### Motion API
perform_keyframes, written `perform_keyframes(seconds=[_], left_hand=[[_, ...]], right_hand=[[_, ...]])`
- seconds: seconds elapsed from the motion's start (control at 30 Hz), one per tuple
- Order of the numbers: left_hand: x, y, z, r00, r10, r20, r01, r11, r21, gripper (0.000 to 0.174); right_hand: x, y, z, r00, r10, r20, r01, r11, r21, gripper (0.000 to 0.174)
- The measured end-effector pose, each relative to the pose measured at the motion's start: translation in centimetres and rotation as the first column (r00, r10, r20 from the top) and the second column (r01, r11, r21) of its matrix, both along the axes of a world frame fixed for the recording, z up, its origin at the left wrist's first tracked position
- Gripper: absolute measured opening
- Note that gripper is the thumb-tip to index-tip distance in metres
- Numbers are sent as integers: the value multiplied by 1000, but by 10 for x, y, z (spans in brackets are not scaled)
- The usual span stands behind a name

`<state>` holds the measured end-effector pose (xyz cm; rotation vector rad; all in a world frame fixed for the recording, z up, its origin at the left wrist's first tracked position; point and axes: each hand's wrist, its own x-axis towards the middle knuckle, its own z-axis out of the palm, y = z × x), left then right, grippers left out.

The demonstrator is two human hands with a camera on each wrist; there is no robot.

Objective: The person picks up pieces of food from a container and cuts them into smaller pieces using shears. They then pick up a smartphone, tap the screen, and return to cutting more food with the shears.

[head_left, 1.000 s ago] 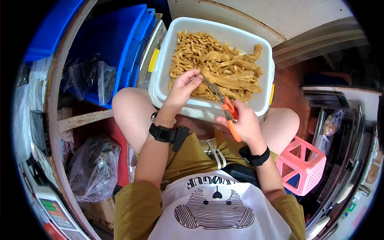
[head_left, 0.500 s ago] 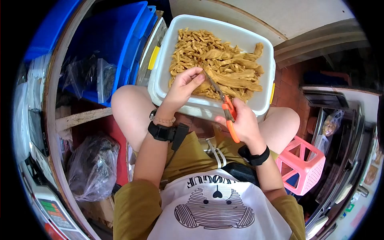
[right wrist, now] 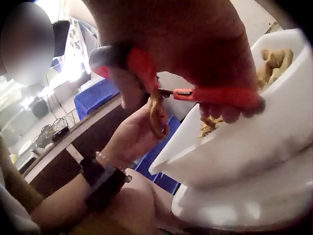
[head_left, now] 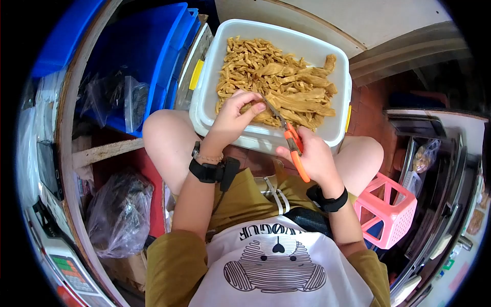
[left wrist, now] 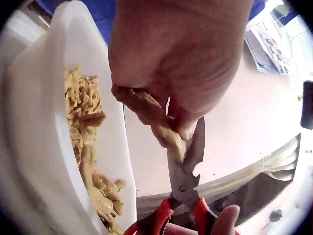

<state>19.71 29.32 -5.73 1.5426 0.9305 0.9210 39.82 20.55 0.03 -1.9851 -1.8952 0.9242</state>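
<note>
My left hand (head_left: 236,116) pinches a tan, wrinkled, folded strip (left wrist: 146,108) over the near side of a white plastic tub (head_left: 204,120). In the left wrist view, the strip's end lies between the parted blades of the scissors (left wrist: 184,188), with my thumb close beside one blade. These scissors have orange-red and black handles, which my right hand (head_left: 314,156) grips at the tub's front edge. Inside the tub, short cut pieces (head_left: 245,53) fill the far left part, while longer strips (head_left: 307,105) lie at the right.
Blue bins (head_left: 163,66) stand left of the tub beside a wooden frame (head_left: 110,152). A clear plastic bag (head_left: 120,215) sits below them. The person's knees flank the tub. To the right is a pink plastic stool (head_left: 386,212) near a dark shelf unit.
The left hand has shifted slightly down, its fingers bending more around the strip near the blade tips. The right hand and scissors stay nearly in place.
</note>
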Motion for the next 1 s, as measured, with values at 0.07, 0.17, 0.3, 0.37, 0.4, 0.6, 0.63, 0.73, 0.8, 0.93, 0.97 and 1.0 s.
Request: perform_keyframes(seconds=[0.07, 0.17, 0.3, 0.37, 0.4, 0.6, 0.63, 0.73, 0.8, 0.93, 0.97, 1.0], left_hand=[[2, 0, 1, 1000, 6, -17, -6, 1000, -3, 25], [2, 1, 3, 999, -8, -37, 8, 1000, 11, 24], [-2, 3, 0, 998, 27, -59, -27, 1000, 1, 20], [-8, 5, 0, 995, 51, -83, -50, 999, 13, 22], [-12, 7, 3, 972, 82, -220, -60, 993, 105, 22], [-13, 7, 4, 899, 171, -403, -63, 961, 269, 22], [-12, 7, 4, 904, 171, -392, -67, 962, 266, 22], [-9, 8, 4, 920, 176, -349, -68, 951, 301, 22], [-8, 8, 4, 941, 130, -312, -33, 953, 300, 20], [-7, 6, 1, 967, 33, -252, 29, 970, 240, 19], [-7, 6, 0, 967, 33, -252, 29, 970, 241, 19], [-7, 5, 0, 969, 65, -239, -11, 975, 221, 21]], right_hand=[[0, 0, 1, 1000, 5, 3, -5, 1000, -4, 57], [0, 0, -1, 1000, -7, -24, 6, 1000, -22, 57], [2, -2, -9, 1000, -23, -17, 22, 999, -38, 57], [2, -2, -10, 998, -48, -30, 45, 997, -70, 57], [3, -2, -13, 999, -34, -11, 33, 997, -70, 56], [5, -5, -22, 998, -42, -36, 40, 998, -49, 52], [5, -5, -23, 997, -50, -54, 47, 997, -61, 50], [8, -7, -31, 989, -50, -140, 32, 992, -123, 48], [6, -7, -34, 983, -54, -173, 32, 991, -127, 47], [2, -4, -29, 991, -7, -134, -1, 998, -57, 47], [2, -4, -27, 991, -7, -134, -1, 998, -56, 47], [2, -4, -25, 990, -28, -137, 16, 996, -84, 47]])
